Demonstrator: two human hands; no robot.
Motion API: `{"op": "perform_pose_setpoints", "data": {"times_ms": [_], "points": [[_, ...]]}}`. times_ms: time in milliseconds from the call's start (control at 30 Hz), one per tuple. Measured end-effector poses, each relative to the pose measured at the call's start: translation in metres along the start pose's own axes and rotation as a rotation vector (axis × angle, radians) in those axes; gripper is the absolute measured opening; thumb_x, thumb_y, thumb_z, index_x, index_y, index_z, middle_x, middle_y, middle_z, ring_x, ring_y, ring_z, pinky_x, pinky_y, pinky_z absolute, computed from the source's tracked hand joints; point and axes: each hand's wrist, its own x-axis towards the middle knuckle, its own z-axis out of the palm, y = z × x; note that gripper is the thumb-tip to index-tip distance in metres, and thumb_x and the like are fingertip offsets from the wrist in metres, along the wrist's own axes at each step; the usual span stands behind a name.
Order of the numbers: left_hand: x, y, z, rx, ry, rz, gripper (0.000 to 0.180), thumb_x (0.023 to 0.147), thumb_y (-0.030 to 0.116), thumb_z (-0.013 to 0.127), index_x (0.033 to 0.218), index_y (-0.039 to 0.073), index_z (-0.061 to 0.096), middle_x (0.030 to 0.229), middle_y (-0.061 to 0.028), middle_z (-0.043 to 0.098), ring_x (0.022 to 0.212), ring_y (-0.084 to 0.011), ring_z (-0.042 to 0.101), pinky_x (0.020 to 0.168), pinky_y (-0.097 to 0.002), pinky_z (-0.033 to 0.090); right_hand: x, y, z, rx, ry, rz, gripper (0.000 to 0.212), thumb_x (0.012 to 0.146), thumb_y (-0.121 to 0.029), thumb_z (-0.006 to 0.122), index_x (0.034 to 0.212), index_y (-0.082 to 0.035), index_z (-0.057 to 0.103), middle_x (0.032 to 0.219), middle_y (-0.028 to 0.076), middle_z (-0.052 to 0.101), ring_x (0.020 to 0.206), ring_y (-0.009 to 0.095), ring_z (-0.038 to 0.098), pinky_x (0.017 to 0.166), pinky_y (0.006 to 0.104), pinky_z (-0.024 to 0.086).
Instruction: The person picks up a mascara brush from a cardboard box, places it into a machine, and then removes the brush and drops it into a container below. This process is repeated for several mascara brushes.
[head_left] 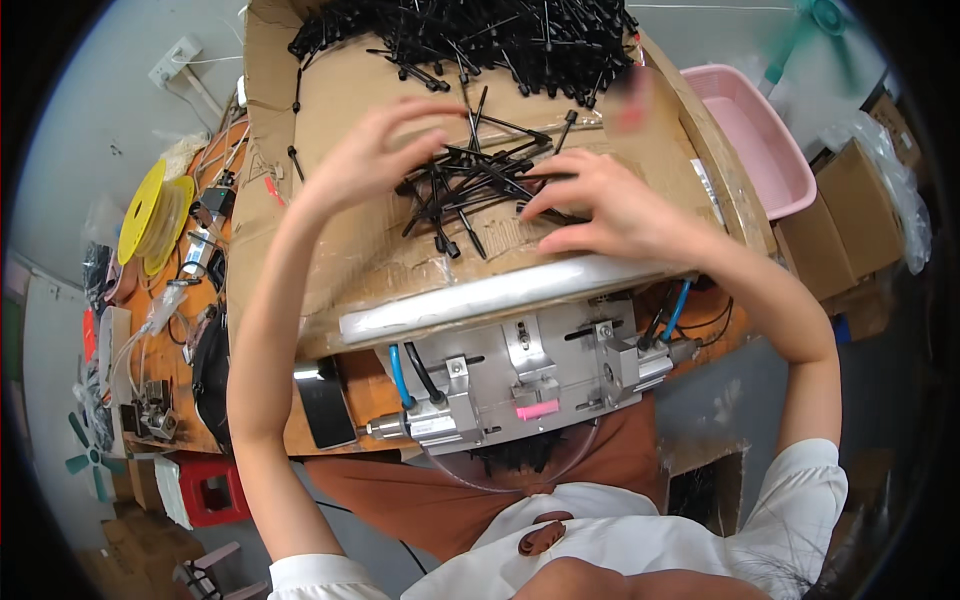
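My left hand (375, 155) hovers at the left of a loose heap of thin black rods (470, 185), each with a thicker black end. Its fingers are stretched out and apart, and I see nothing held in them. On the heap's right side is my right hand (615, 205), fingers spread and curved, with the fingertips at the rods' ends. Whether they touch is hard to tell. The rods lie crisscross on a flattened cardboard sheet (350, 235). A much larger pile of the same black rods (480, 40) fills the far end of the cardboard.
Nearer me, a metal fixture (500, 385) with two cylinders and blue hoses holds a pink piece (537, 410). A white padded edge (480, 305) borders the cardboard. Left are a phone (325, 405) and yellow spool (145, 215); right, a pink basin (750, 135) and cardboard boxes (840, 220).
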Motion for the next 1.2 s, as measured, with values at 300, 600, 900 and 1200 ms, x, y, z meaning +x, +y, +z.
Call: {"op": "perform_pose_setpoints", "data": {"times_ms": [300, 600, 900, 1200], "points": [[-0.073, 0.08, 0.022, 0.163, 0.076, -0.268, 0.012, 0.083, 0.004, 0.065, 0.093, 0.004, 0.061, 0.09, -0.0091, 0.057, 0.078, -0.0224, 0.057, 0.071, -0.0322, 0.047, 0.026, 0.005, -0.055, 0.111, 0.014, 0.199, 0.013, 0.079, -0.015, 0.069, 0.084, -0.003, 0.07, 0.105, 0.013, 0.067, 0.097, 0.025, 0.064, 0.085, 0.0353, 0.05], [-0.069, 0.063, 0.01, -0.009, 0.033, -0.324, 0.015, 0.081, 0.001, 0.067, 0.095, 0.003, 0.064, 0.075, -0.0005, 0.055, 0.068, -0.0103, 0.052, 0.064, -0.0231, 0.043, 0.097, 0.062, 0.006, -0.678, 0.234, -0.303, 0.021, 0.08, 0.002, 0.058, 0.098, -0.007, 0.065, 0.093, 0.007, 0.058, 0.09, 0.026, 0.06, 0.08, 0.0363, 0.049], [-0.065, 0.03, -0.064, -0.891, 0.182, -0.377, 0.031, 0.095, 0.023, 0.058, 0.116, 0.0, 0.056, 0.091, 0.0016, 0.057, 0.084, -0.0044, 0.054, 0.08, -0.0183, 0.047, 0.072, 0.024, -0.02, -0.654, 0.283, -0.579, 0.015, 0.076, -0.011, 0.064, 0.081, 0.003, 0.066, 0.073, 0.016, 0.067, 0.07, 0.032, 0.067, 0.061, 0.0388, 0.053], [-0.076, 0.06, -0.029, -0.656, 0.247, -0.265, 0.021, 0.089, 0.011, 0.066, 0.108, 0.003, 0.062, 0.093, 0.0011, 0.058, 0.087, -0.0061, 0.05, 0.082, -0.0206, 0.042, 0.102, 0.033, 0.007, -0.6, -0.007, -0.119, 0.012, 0.077, -0.009, 0.069, 0.086, -0.003, 0.063, 0.086, 0.009, 0.063, 0.085, 0.028, 0.064, 0.071, 0.0383, 0.052]]}}
